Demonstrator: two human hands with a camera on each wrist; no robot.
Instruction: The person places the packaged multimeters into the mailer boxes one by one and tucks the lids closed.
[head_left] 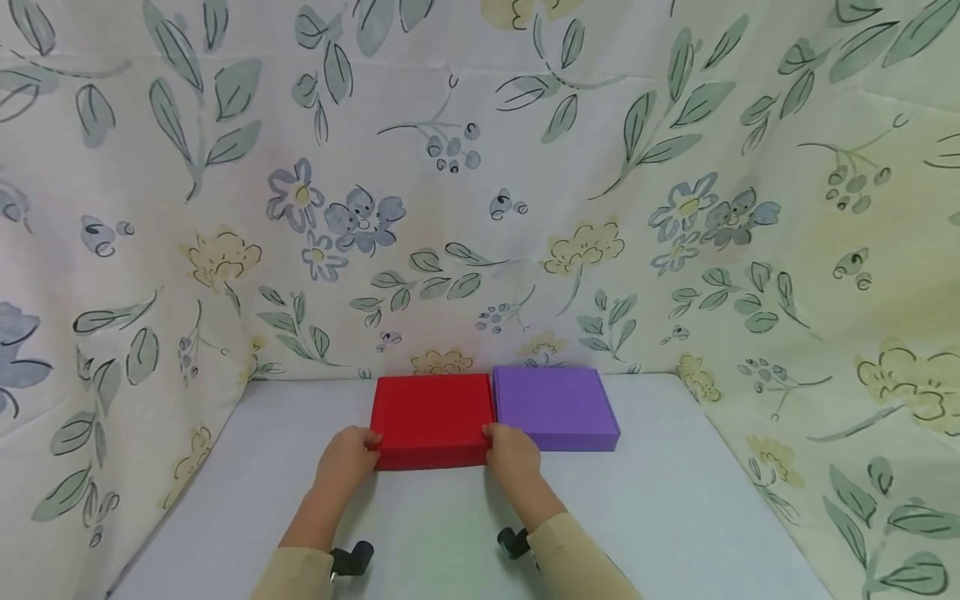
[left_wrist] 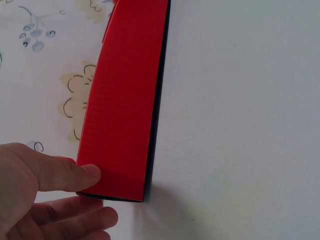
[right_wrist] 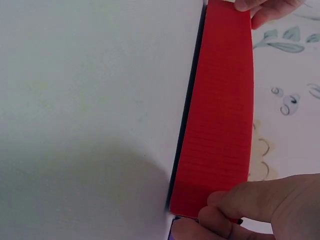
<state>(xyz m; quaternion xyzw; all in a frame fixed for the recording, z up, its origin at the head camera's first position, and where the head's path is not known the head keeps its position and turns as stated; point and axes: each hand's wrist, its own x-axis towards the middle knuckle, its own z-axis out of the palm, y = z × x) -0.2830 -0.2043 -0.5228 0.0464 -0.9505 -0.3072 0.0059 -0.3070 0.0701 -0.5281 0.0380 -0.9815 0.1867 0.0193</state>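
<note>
A flat red box (head_left: 432,414) lies near the back of the white table, its long front side facing me. My left hand (head_left: 349,457) grips its left front corner, with the thumb on the front side (left_wrist: 122,107) and the other fingers around the end. At the right front corner, my right hand (head_left: 513,457) pinches the box between thumb and fingers. The right wrist view shows that thumb (right_wrist: 225,199) on the red front face. Right beside the red box, a purple box (head_left: 555,407) sits with its left front corner partly behind my right hand.
A white cloth with leaves and flowers (head_left: 450,192) hangs behind the table and along both sides. The white tabletop (head_left: 675,500) stretches in front of the boxes and to either side. Black wrist devices (head_left: 352,558) show below both hands.
</note>
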